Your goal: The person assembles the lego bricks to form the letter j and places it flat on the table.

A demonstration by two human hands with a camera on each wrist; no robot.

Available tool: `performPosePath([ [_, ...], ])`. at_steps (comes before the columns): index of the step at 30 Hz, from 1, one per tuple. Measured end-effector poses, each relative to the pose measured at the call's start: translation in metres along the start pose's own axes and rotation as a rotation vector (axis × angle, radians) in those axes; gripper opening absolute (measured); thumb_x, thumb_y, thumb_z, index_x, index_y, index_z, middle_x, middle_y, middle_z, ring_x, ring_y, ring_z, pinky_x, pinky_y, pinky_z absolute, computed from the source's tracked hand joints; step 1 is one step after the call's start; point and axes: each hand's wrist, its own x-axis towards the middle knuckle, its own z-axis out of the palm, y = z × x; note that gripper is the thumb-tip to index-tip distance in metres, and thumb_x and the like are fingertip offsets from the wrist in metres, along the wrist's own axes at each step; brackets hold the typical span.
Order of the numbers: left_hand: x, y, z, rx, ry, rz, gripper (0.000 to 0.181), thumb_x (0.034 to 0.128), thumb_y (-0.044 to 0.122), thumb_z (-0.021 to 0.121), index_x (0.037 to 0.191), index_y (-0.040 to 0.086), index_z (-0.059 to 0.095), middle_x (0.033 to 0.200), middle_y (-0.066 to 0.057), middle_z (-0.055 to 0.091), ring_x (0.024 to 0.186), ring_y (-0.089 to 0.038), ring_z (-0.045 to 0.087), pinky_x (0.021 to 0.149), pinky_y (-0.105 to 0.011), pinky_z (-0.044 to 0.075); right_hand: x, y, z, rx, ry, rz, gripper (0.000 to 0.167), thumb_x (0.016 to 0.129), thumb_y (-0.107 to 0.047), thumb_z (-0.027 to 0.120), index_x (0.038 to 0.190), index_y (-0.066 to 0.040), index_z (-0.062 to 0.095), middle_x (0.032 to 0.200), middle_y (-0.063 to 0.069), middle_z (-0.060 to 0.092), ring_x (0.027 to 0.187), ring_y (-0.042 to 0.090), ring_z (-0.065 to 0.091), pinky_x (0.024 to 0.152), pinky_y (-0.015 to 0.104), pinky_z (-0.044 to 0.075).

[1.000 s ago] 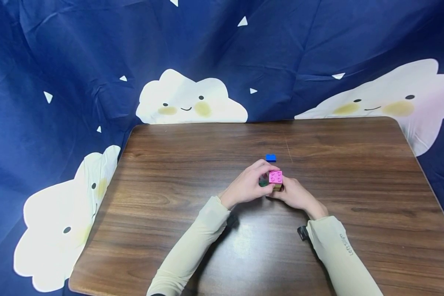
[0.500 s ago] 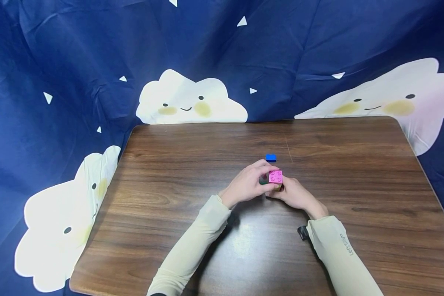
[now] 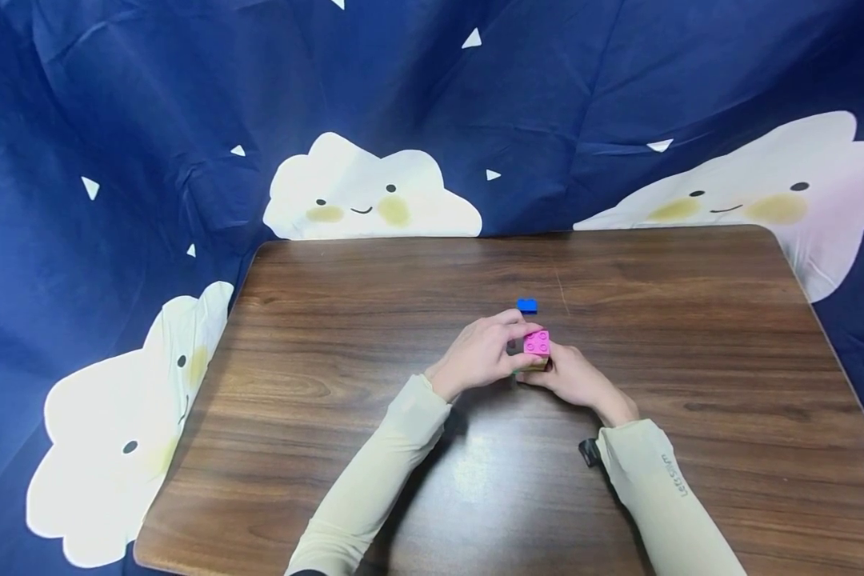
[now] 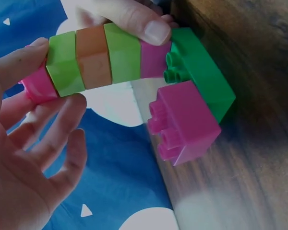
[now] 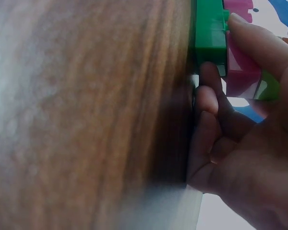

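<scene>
A tower of toy building blocks stands near the table's middle. Its top is a pink block [image 3: 537,342], which my left hand [image 3: 478,352] pinches between thumb and fingers. Lower down, the left wrist view shows a lime block [image 4: 65,64], an orange-brown block [image 4: 93,57], another lime block [image 4: 122,52] and a magenta block [image 4: 153,60]. A long green block [image 4: 206,76] forms the base, and a second magenta block [image 4: 189,120] sits on it beside the tower. My right hand [image 3: 579,376] grips the tower low down, its thumb against the lowest blocks, fingers curled by the green base.
A small blue block [image 3: 527,306] lies on the brown wooden table [image 3: 346,320], just beyond the hands. Behind the table's far edge hangs a dark blue curtain [image 3: 526,96] with white clouds.
My left thumb has shifted slightly right along the top block, and less of the green block shows between the hands. My right hand and the blue block have stayed in place.
</scene>
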Motion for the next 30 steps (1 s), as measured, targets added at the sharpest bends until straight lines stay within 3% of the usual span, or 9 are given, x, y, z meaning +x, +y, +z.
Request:
performPosePath([
  [5,0.002,0.003,-0.004,0.049,-0.032,-0.022,0.046,0.0860,0.045,0.069,0.123,0.018,0.066,0.096,0.007,0.059,0.068,-0.004,0.050,0.060,-0.016,0.040,-0.001,0.000,0.000,-0.001,0.022,-0.025,0.046,0.083,-0.029,0.075,0.118,-0.003,0.061,0.106,0.014,0.071,0.098,0.027,0.066,0.085,0.045,0.051],
  [17,0.004,0.016,-0.011,0.178,-0.056,-0.086,0.041,0.0860,0.048,0.067,0.119,0.024,0.069,0.095,0.008,0.062,0.065,-0.004,0.051,0.058,-0.022,0.046,0.000,0.001,0.000,-0.006,0.024,-0.021,0.049,0.082,-0.031,0.075,0.120,-0.004,0.061,0.108,0.014,0.070,0.101,0.028,0.066,0.087,0.046,0.051],
  [25,0.006,0.024,-0.011,0.332,-0.071,-0.109,0.043,0.0859,0.050,0.067,0.122,0.026,0.068,0.106,0.014,0.064,0.079,-0.007,0.065,0.064,-0.027,0.053,-0.002,0.001,0.000,-0.008,0.036,-0.042,0.049,0.083,-0.030,0.074,0.122,-0.002,0.060,0.110,0.017,0.070,0.102,0.031,0.066,0.088,0.047,0.051],
  [30,0.006,0.024,-0.011,0.300,-0.077,-0.135,0.042,0.0855,0.049,0.068,0.121,0.026,0.068,0.111,0.013,0.066,0.085,-0.009,0.067,0.064,-0.028,0.053,-0.003,0.000,0.001,-0.008,0.031,-0.035,0.050,0.084,-0.032,0.074,0.122,-0.003,0.060,0.110,0.016,0.070,0.103,0.031,0.065,0.089,0.048,0.050],
])
